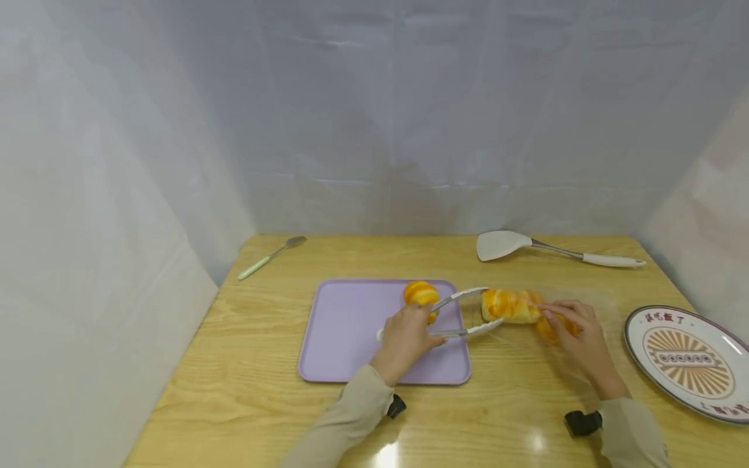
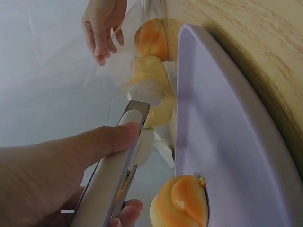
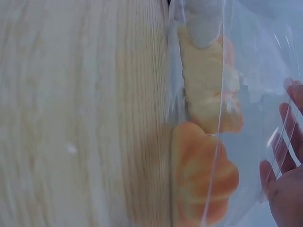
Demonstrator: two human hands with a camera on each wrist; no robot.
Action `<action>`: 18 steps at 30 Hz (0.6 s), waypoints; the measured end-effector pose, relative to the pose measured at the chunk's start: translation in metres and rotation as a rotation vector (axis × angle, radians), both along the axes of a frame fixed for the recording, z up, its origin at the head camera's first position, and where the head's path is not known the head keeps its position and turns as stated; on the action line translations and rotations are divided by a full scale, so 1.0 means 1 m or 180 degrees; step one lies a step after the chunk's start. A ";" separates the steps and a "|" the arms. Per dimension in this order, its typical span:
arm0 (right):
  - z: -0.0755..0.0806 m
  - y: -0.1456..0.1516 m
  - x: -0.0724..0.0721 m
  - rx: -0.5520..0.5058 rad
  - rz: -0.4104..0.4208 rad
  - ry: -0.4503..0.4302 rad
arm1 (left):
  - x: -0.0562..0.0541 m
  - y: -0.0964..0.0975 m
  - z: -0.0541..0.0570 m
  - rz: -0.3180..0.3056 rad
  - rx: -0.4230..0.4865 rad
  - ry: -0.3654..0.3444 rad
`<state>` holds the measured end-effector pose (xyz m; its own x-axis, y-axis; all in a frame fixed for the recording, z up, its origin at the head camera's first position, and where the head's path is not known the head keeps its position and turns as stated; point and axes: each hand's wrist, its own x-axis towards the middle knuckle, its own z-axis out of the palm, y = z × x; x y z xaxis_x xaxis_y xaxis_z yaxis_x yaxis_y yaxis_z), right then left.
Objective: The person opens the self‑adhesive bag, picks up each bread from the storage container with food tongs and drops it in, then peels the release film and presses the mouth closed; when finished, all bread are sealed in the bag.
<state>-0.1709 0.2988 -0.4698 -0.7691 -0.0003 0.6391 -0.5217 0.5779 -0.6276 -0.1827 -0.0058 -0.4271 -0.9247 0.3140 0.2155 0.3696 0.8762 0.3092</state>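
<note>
Gripping tongs [image 2: 108, 182], the left hand [image 1: 405, 336] has their tips around the long bread [image 1: 510, 306], ten o'clock from the right hand [image 1: 584, 341], maybe to steady it. That hand touches the clear bag [image 3: 258, 106]; pinching, I can't tell.

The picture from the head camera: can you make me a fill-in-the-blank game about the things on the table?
1. The left hand holds a pair of grey-and-white ____.
2. The round orange-and-yellow bread roll lies on a flat, light purple tray shaped like a ____.
3. The small utensil with a grey metal tip has a pale ____ handle.
4. Of the two bare hands, the ____ one is nearer the round white plate with red writing.

Missing words: tongs; rectangle; green; right.
</note>
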 end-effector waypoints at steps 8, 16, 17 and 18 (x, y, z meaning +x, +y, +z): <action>0.001 0.004 0.002 0.0039 -0.0111 -0.0106 | 0.004 -0.003 0.003 -0.0015 -0.0175 0.0238; -0.004 0.009 0.002 -0.0072 -0.0023 -0.0113 | 0.005 -0.010 0.012 -0.0129 -0.0408 0.0738; -0.004 0.009 0.002 -0.0071 -0.0026 -0.0112 | 0.005 -0.010 0.012 -0.0137 -0.0408 0.0745; -0.004 0.010 0.001 -0.0077 -0.0028 -0.0115 | 0.004 -0.011 0.013 -0.0143 -0.0399 0.0743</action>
<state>-0.1695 0.3085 -0.4740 -0.7916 0.0217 0.6107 -0.4934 0.5668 -0.6598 -0.1782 -0.0165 -0.4141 -0.8391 0.3913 0.3779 0.4576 0.8834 0.1011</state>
